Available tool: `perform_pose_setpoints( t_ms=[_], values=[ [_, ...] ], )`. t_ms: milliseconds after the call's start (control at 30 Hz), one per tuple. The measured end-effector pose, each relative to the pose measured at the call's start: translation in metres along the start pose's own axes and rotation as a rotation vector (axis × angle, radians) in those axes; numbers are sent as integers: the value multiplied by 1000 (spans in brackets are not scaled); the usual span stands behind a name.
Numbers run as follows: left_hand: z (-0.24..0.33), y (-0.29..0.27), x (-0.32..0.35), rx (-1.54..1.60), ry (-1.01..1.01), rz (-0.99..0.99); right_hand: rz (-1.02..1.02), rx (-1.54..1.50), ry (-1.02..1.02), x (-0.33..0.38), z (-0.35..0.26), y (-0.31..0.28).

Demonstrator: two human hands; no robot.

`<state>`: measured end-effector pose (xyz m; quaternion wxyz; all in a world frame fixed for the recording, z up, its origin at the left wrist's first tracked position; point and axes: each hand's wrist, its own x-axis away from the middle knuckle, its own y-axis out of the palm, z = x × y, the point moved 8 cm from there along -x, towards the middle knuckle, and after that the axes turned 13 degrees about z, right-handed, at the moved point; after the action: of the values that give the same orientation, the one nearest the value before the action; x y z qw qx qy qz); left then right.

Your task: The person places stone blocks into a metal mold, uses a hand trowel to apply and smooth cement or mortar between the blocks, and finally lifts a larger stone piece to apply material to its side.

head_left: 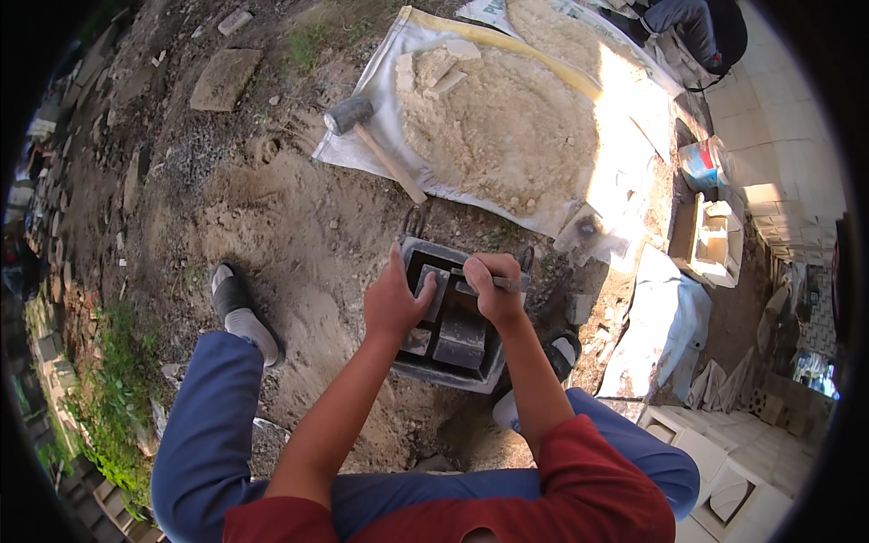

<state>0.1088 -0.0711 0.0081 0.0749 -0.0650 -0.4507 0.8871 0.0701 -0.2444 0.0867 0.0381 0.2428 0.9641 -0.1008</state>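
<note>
A grey metal block mold (444,251) sits on the dirt between my feet, with dark hollows and a curved metal core (460,339) inside. My left hand (396,300) is over its left side, with the index finger stretched forward and the thumb apart. That hand holds nothing I can see, and whether it touches the rim I cannot tell. My right hand (494,290) is closed around a short grey metal bar (513,284) above the mold's far right part. Its ends stick out on both sides of the fist.
Beyond the mold, a mallet (389,163) lies at the edge of a white sheet (339,149) bearing a pile of sandy powder (516,136). To the right are a bucket (704,163), a box of pale blocks (715,240) and a pale sack (665,317). Another person's leg (683,32) shows far right.
</note>
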Motion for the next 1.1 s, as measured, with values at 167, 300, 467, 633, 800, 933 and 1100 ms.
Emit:
perform_pose_setpoints(
  t_ms=[167, 300, 467, 633, 800, 933, 1100],
  values=[
    [7, 2, 0, 5, 19, 15, 9, -8, -148, 2, -13, -12],
    [2, 1, -4, 31, 28, 40, 8, 9, -182, 8, 5, -5],
    [0, 0, 0, -7, 29, 50, 21, -112, 70, -4, 8, -14],
    [9, 0, -1, -15, 17, 6, 28, -100, -3, 9, -1, -48],
    [7, 0, 3, -33, 25, 22, 66, -43, 63, 12, 33, -34],
    [7, 2, 1, -60, -17, -16, 78, -118, 93, 0, 14, -40],
    [4, 1, -1, -79, 8, -11, -15, -118, 76, 5, -27, -49]
  ],
)
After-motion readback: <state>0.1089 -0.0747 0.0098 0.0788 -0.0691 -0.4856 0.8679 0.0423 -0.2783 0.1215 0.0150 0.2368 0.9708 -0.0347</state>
